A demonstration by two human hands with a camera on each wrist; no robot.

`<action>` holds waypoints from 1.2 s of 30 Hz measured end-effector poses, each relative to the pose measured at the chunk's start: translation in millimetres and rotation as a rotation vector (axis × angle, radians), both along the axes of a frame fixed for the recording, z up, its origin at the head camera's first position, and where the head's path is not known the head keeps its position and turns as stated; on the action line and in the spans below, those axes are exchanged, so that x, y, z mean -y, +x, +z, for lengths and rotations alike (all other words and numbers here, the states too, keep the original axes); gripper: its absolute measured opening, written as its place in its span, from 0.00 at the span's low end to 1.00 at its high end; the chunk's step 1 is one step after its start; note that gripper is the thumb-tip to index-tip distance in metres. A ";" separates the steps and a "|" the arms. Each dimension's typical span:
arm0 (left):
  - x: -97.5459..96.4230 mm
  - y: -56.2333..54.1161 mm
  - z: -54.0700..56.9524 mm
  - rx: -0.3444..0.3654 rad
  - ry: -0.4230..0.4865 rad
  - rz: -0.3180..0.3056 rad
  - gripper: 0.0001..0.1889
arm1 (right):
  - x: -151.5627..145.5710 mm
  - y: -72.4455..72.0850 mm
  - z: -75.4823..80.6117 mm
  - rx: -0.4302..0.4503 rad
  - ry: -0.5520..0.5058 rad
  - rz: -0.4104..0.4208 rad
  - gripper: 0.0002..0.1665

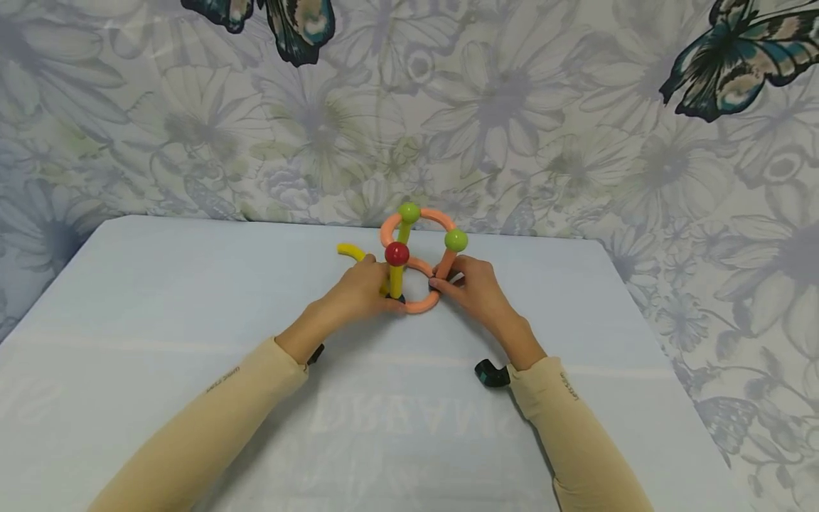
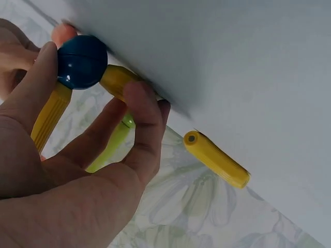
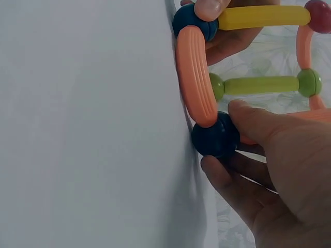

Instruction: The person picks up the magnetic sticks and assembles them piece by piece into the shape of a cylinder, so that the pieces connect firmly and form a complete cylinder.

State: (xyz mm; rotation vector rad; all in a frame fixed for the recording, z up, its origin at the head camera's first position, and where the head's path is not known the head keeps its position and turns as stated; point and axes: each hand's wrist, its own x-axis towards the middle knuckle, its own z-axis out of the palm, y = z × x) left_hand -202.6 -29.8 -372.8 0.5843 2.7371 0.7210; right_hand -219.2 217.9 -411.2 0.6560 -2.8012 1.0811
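Observation:
A toy frame of coloured building sticks and balls stands at the table's far side. It has curved orange sticks (image 1: 422, 306), green balls (image 1: 456, 240) on top and a red ball (image 1: 397, 254) over an upright yellow stick (image 1: 396, 283). My left hand (image 1: 361, 288) grips a lower corner, thumb against a blue ball (image 2: 83, 62) and fingers curled on a short yellow stick (image 2: 118, 81) joined to it. At the opposite corner, my right hand (image 1: 476, 290) pinches another dark blue ball (image 3: 216, 135) between thumb and fingers. An orange stick (image 3: 196, 77) links these two balls.
A loose yellow curved stick (image 2: 217, 159) lies beyond my left hand, its end showing a dark dot. The white table (image 1: 409, 427) ends at a flower-and-butterfly patterned wall covering (image 1: 512, 107) just behind the frame.

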 end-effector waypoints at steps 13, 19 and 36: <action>18.5 -24.6 -10.7 0.080 0.187 0.058 0.26 | -11.5 4.8 21.2 0.209 0.035 0.118 0.11; 21.9 -28.0 -7.7 0.104 0.213 -0.047 0.28 | -17.9 3.5 23.9 0.205 0.036 0.018 0.09; 13.6 -32.0 -13.7 0.145 0.306 -0.221 0.17 | -14.7 -6.9 -3.2 0.069 -0.142 0.023 0.14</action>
